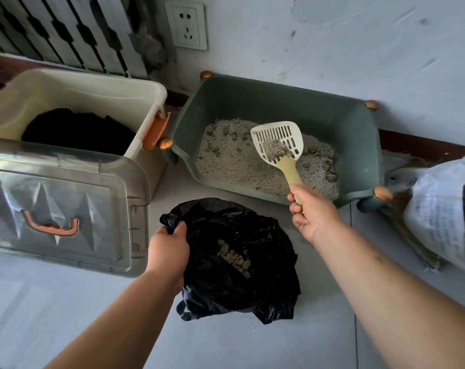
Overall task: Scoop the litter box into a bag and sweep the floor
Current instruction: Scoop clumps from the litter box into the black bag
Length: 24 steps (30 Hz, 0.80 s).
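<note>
Right fingers (pixel 296 209): wrapped tight round the scoop (pixel 279 143) handle, a litter clump (pixel 275 149) on its slotted blade
Left fingers (pixel 179 227): pinching the black bag (pixel 252 288) rim
Scoop: above the green litter box (pixel 346 123)
Bag: on the floor (pixel 226 342), clumps inside

Pale tiled floor (pixel 226 347) meets a scuffed white wall (pixel 359 43) along a dark baseboard (pixel 423 145). A wall socket (pixel 186 25) sits beside a slatted radiator (pixel 66 35). Two plastic storage bins (pixel 74 102) stand left.
</note>
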Available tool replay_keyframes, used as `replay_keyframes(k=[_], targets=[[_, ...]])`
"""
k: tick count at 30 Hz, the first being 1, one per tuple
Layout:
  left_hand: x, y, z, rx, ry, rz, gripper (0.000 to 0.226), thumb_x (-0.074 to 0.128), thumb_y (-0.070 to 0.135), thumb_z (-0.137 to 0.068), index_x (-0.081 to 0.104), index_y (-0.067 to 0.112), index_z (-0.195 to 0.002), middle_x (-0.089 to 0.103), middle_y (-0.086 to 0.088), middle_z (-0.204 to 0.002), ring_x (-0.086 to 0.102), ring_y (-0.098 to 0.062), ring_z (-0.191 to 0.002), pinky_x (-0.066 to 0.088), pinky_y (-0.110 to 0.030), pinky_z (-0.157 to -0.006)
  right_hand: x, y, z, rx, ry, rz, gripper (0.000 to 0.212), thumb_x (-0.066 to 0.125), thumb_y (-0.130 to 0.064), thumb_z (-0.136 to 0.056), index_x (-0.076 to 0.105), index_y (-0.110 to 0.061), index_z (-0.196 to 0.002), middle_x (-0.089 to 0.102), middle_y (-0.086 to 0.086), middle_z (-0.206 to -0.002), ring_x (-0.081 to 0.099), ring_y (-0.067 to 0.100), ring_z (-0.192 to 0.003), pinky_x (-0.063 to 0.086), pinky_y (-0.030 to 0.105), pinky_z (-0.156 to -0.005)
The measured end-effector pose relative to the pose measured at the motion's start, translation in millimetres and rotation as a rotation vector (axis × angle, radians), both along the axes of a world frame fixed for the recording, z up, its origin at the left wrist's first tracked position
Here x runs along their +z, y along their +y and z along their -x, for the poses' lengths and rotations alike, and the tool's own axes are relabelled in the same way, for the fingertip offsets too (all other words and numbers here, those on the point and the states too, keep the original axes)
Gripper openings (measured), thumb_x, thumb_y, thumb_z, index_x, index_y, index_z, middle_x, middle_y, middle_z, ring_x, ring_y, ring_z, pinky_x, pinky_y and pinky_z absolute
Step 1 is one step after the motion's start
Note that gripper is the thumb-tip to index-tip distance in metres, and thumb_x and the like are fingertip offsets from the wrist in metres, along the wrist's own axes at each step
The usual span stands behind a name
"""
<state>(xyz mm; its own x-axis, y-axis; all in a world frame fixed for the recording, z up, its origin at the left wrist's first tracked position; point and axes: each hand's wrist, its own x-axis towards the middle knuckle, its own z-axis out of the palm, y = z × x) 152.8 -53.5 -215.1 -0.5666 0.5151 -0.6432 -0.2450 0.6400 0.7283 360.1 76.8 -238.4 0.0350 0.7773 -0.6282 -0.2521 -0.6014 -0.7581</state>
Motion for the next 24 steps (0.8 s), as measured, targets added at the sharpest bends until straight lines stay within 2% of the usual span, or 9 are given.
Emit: replay_keyframes(k=[6,10,14,18,20,24], targets=[[3.8,-0.3,-3.3,0.002,0.019,0.002,0.020,0.049,0.031,-0.101,0.055,0.020,-0.085,0.062,-0.011,-0.090,0.061,-0.029,-0.083,0.054,-0.048,-0.088,-2.3,-9.8,-7.8,0.028,-0.039,0.040,0.003,0.060,-0.017,-0.093,0.062,-0.018,-0.094,0.050,-0.001,-0.070,0.034,0.001,-0.038,0.017,0.012,-0.028],[4.4,-0.1,-3.9,-0.002,0.030,0.000,0.019,0.049,0.031,-0.100,0.056,0.021,-0.086,0.067,-0.013,-0.097,0.066,-0.033,-0.091,0.054,-0.050,-0.090,1.4,-20.6,-13.2,0.051,-0.058,0.031,0.004,0.059,-0.016,-0.094,0.062,-0.018,-0.092,0.049,-0.001,-0.070,0.034,0.001,-0.038,0.017,0.012,-0.029],[5.4,1.1,-4.7,0.009,0.014,-0.010,0.019,0.049,0.029,-0.101,0.055,0.023,-0.084,0.067,-0.011,-0.096,0.066,-0.030,-0.090,0.055,-0.048,-0.090,9.8,-41.2,-16.7,0.082,-0.055,-0.011,0.007,0.060,-0.013,-0.093,0.064,-0.017,-0.095,0.050,0.000,-0.070,0.035,0.001,-0.038,0.017,0.012,-0.031],[-0.3,3.2,0.1,0.029,-0.016,0.005,0.014,0.049,0.027,-0.099,0.057,0.021,-0.090,0.069,-0.013,-0.104,0.068,-0.033,-0.096,0.055,-0.052,-0.093,22.0,-72.4,-29.2,0.169,-0.054,-0.072,0.012,0.062,-0.013,-0.091,0.068,-0.019,-0.099,0.055,-0.002,-0.067,0.036,0.003,-0.041,0.020,0.013,-0.033],[-4.2,3.0,2.5,0.042,-0.021,0.018,0.012,0.048,0.024,-0.098,0.059,0.017,-0.097,0.069,-0.015,-0.106,0.068,-0.034,-0.096,0.055,-0.053,-0.092,26.9,-89.5,-39.5,0.264,-0.111,-0.113,0.019,0.063,-0.014,-0.090,0.070,-0.025,-0.105,0.060,-0.003,-0.068,0.036,0.005,-0.044,0.023,0.015,-0.037],[-8.7,4.2,5.4,0.066,-0.017,0.034,0.019,0.047,0.021,-0.097,0.061,0.012,-0.106,0.070,-0.017,-0.105,0.069,-0.037,-0.095,0.055,-0.054,-0.091,30.9,-115.5,-58.5,0.462,-0.387,-0.195,0.035,0.070,-0.013,-0.085,0.069,-0.041,-0.106,0.062,-0.006,-0.066,0.045,0.009,-0.053,0.035,0.019,-0.050]])
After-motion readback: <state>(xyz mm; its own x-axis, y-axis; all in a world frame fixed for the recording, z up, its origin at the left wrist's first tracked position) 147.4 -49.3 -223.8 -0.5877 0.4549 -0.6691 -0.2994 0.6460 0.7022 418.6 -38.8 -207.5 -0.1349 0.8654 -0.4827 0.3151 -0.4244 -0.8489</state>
